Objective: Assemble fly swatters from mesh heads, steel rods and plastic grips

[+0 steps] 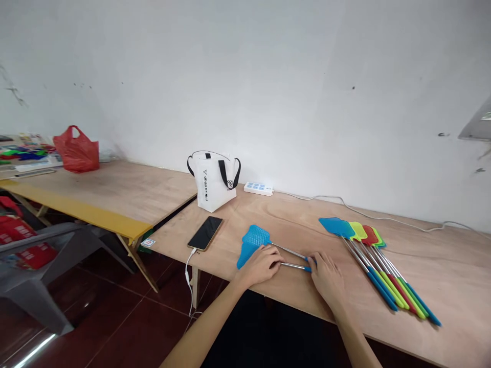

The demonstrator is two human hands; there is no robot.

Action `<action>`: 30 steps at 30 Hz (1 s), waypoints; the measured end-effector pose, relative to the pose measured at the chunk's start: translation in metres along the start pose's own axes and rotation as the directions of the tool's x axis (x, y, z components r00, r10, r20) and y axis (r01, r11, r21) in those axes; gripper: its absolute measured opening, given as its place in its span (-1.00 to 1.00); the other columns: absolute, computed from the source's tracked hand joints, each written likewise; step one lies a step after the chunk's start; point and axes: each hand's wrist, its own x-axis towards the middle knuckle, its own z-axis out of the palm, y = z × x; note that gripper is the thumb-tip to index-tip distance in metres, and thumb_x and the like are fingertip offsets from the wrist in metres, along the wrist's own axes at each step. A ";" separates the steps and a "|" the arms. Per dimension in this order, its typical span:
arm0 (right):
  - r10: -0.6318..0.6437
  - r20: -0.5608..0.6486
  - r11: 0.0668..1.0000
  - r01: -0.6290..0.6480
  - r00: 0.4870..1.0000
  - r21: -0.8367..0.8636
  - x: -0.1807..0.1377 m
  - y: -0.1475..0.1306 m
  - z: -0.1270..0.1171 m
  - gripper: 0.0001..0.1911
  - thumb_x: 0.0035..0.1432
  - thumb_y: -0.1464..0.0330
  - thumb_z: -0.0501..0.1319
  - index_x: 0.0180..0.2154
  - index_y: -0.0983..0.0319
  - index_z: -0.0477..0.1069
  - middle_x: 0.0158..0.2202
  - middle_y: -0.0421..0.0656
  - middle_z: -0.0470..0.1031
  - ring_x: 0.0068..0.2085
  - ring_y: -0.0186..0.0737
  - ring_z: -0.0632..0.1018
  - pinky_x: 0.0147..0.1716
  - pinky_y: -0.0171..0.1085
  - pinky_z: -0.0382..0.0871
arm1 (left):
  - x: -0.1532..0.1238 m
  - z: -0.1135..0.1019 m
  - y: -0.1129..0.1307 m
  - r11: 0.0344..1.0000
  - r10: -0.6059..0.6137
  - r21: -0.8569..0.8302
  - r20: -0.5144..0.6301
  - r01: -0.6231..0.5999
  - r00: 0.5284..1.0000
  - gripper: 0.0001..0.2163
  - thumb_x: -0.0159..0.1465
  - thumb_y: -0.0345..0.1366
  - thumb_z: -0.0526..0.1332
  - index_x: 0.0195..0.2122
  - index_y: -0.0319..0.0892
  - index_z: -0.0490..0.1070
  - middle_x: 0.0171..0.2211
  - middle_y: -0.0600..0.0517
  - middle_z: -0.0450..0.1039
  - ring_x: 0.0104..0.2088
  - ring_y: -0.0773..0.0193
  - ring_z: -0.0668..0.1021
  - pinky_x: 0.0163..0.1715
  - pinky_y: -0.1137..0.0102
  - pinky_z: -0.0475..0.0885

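Swatters [255, 238], two blue: your left hand [263, 265] is clamped on one shaft [293, 266]; your right hand [328, 278] covers two handles [308, 269], its closure unclear. One phone [205, 233] lies leftward.

The left hand [263, 265] and right hand [327, 277] are bare, as are the forearms [215, 322]; the clothing [268, 335] below is plain black.

place: makeshift workroom, seemingly | wall [268, 76]: white, marked | tables [299, 217]: bare wood, along wall | floor [115, 319]: dark red tile | chair [48, 283]: grey plastic | swatters [401, 294]: overlapping row
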 end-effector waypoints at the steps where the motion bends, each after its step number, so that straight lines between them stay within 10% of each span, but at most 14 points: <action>1: 0.012 -0.015 1.000 -0.012 1.000 0.008 0.000 0.001 0.001 -0.67 0.42 0.26 -0.08 -0.26 0.16 0.41 -0.20 -0.04 0.59 -0.10 -0.02 0.56 -0.14 -0.12 0.27 | 0.000 0.001 -0.001 1.000 0.008 0.002 0.002 -0.008 1.000 -0.78 0.42 -0.40 0.14 -0.10 -0.04 0.58 -0.17 0.02 0.51 -0.05 0.20 0.52 -0.02 0.29 0.35; 8: 0.153 -0.169 0.979 -0.125 0.974 0.164 0.004 -0.004 -0.011 -0.62 0.45 0.20 -0.17 -0.19 0.18 0.35 -0.17 -0.02 0.61 -0.11 0.01 0.57 -0.19 -0.13 0.17 | 0.001 0.007 -0.007 0.995 -0.026 0.091 -0.071 0.032 0.997 -0.77 0.44 -0.38 0.15 -0.03 -0.01 0.58 -0.17 0.03 0.50 -0.10 0.21 0.52 0.01 0.26 0.36; 17: -0.004 -0.144 0.967 0.041 0.990 0.250 0.004 -0.020 -0.022 -0.58 0.47 0.25 -0.16 -0.10 0.15 0.46 -0.14 -0.07 0.61 -0.08 -0.07 0.54 -0.12 -0.16 0.13 | 0.003 -0.001 0.004 0.994 0.082 0.094 -0.335 -0.053 0.939 -0.79 0.46 -0.35 0.11 -0.02 -0.07 0.53 -0.18 0.00 0.54 -0.15 0.22 0.55 -0.11 0.30 0.45; 23: -0.141 -0.144 0.957 0.172 0.980 0.232 0.005 -0.020 -0.028 -0.60 0.48 0.30 -0.12 -0.08 0.12 0.50 -0.19 -0.13 0.59 -0.14 -0.15 0.52 -0.13 -0.19 0.14 | 0.005 -0.028 0.005 0.972 0.057 0.233 -0.398 0.041 0.916 -0.78 0.45 -0.29 0.16 0.07 -0.07 0.48 0.21 -0.07 0.40 0.26 0.07 0.39 0.33 -0.01 0.16; 30: -0.234 -0.086 0.950 0.247 0.968 0.190 0.005 -0.028 -0.039 -0.58 0.50 0.30 -0.14 0.05 0.09 0.47 -0.12 -0.11 0.58 -0.09 -0.15 0.52 0.03 -0.14 0.14 | 0.001 -0.047 -0.010 0.971 0.095 0.239 -0.292 -0.023 0.952 -0.81 0.46 -0.22 0.17 -0.24 -0.08 0.54 -0.27 0.12 0.60 -0.03 0.23 0.57 0.40 0.00 0.06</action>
